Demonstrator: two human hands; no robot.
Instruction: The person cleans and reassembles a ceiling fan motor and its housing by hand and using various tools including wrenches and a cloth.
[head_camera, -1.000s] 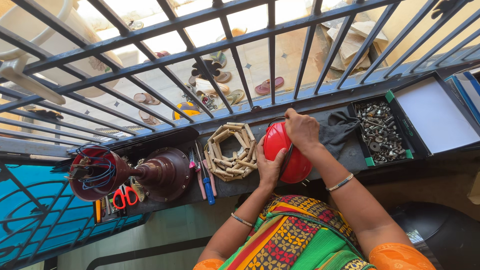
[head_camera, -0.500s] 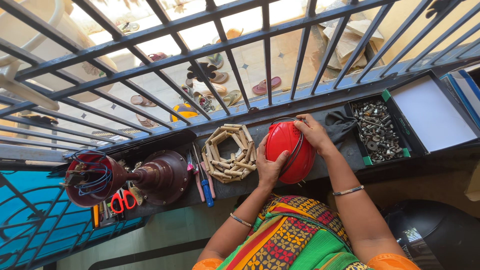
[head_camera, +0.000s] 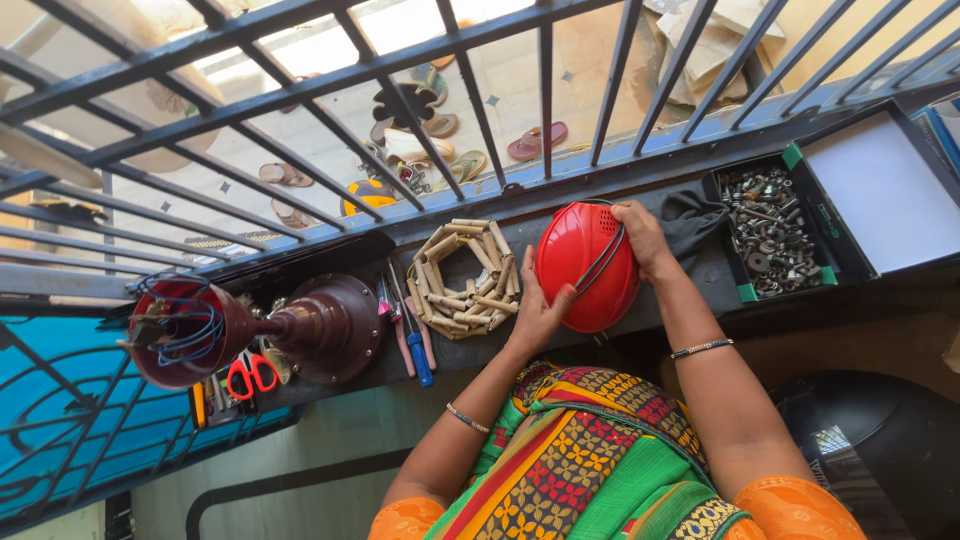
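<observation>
Red cover: the round red plastic cover (head_camera: 585, 265) sits on the dark counter (head_camera: 700, 285), between the coil ring and the screw tray.
What changed: a second ago my right hand was on top of it. Now it has slid to the far right edge, and the cover has turned a bit, so I see its vent holes and a black wire across it.
Left hand: my left hand (head_camera: 540, 315) presses flat on the near left side.
Right hand: my right hand (head_camera: 645, 240) curls over the rim and wire.
What it means: I think I have a firmer hold with both hands.
Nearby: coil ring (head_camera: 465, 278), tray of screws (head_camera: 772, 235), brown fan motor (head_camera: 325, 330), screwdrivers (head_camera: 412, 335).
</observation>
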